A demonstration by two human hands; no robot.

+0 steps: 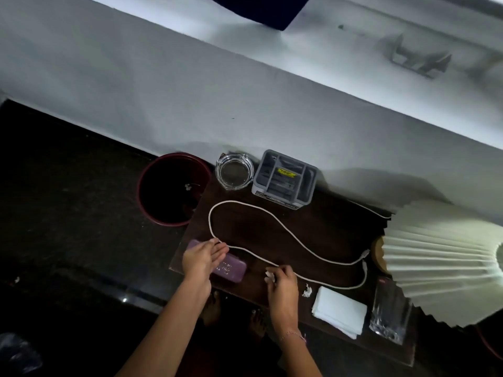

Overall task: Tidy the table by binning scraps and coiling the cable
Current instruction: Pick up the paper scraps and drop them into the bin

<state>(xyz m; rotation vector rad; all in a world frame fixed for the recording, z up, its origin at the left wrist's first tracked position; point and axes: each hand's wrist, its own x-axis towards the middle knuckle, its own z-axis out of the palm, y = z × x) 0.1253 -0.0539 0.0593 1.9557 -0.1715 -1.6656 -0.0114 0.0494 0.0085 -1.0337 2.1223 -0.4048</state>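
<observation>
from my head: my left hand (202, 258) rests straight, pressed-together fingers on the cable (209, 223), which sprawls uncoiled across the table (245, 227). my right hand (281, 285) pinches a scrap (269, 277). a second scrap (307, 290) waits, and the bin (140, 191) holds one bit. i judge the coiling is barely begun.

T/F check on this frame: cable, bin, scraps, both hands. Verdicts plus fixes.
1. The cable lies in a loose loop on the table. True.
2. The bin stands on the table. False: it stands on the floor beside the table.
3. The right hand holds a white scrap. True.
4. The left hand holds a napkin. False: its fingers are at the cable, above a purple case.
</observation>
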